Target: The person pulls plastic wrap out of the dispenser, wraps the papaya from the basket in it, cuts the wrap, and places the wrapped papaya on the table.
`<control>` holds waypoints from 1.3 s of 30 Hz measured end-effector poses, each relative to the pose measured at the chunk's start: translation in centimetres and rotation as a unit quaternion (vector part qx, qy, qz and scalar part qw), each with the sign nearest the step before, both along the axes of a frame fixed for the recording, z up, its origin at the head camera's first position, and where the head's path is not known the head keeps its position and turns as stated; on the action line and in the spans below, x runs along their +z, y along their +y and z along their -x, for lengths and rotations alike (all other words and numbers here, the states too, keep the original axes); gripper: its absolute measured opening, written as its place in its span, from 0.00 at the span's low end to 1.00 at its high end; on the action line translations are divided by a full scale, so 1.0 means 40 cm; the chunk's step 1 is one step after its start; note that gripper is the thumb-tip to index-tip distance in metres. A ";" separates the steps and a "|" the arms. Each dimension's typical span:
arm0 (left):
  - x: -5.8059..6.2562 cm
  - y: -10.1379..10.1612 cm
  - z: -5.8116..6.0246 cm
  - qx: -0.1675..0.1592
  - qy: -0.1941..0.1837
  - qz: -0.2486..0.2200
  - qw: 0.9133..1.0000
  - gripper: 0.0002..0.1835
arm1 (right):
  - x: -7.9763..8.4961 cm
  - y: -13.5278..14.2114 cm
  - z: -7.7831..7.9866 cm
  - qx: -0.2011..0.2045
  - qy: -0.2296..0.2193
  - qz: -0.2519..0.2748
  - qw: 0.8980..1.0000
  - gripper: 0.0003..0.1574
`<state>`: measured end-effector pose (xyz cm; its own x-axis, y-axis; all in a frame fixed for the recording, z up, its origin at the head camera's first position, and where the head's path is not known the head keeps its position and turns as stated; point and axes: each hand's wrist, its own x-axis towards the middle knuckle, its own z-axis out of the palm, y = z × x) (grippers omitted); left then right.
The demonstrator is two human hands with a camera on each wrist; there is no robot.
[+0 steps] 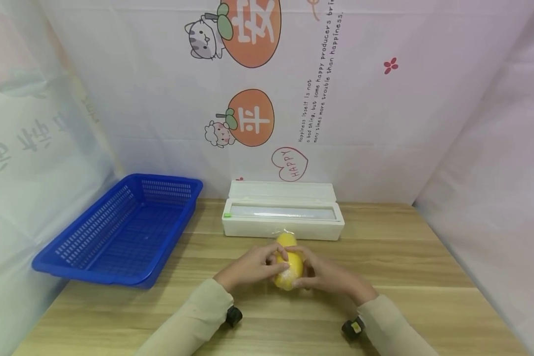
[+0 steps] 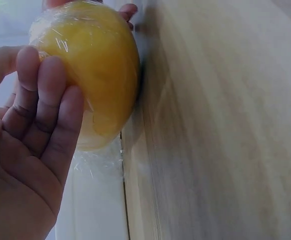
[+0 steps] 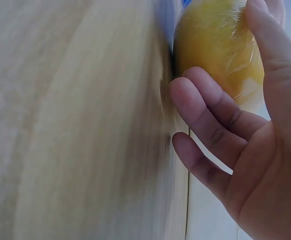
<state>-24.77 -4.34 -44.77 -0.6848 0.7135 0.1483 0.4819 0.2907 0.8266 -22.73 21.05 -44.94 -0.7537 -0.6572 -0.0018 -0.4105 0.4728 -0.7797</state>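
Note:
A smooth yellow fruit-like item [image 1: 295, 268], rounded at the near end and narrower at the far end, lies on the wooden table wrapped in clear cling film [image 2: 63, 45]. My left hand [image 1: 254, 265] holds it from the left, with its thumb and fingertips on the wrapped surface. From the other side my right hand [image 1: 327, 275] grips it, thumb at the near end and fingers curled round it. Its exact kind is unclear through the film. Shiny creases show on the wrapping in both wrist views, and loose film sticks out at the far end.
Just beyond the hands stands a white cling film box [image 1: 271, 229], its lid [image 1: 280, 190] raised and a green piece at its left end. A blue plastic basket [image 1: 171, 237] sits at the left. Printed white sheets [image 1: 360, 123] enclose the table [image 1: 396, 262].

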 end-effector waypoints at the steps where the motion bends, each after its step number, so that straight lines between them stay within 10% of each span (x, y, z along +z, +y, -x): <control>1: 0.000 0.001 0.001 -0.001 -0.007 -0.002 1.000 0.08 | -0.001 0.001 0.000 0.000 0.005 -0.001 1.000 0.50; 29: 0.000 0.007 0.005 -0.013 0.037 0.020 0.999 0.09 | -0.019 -0.004 -0.009 -0.022 0.006 0.008 1.000 0.36; 39: 0.007 0.001 0.008 -0.041 0.047 0.032 0.998 0.19 | -0.016 -0.001 -0.024 -0.051 0.005 -0.015 0.999 0.47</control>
<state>-25.08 -4.29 -44.51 -0.6088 0.7769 0.1604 0.5801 0.2981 0.7581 -21.76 21.01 -45.56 -0.8173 -0.5761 -0.0125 -0.3662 0.5359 -0.7608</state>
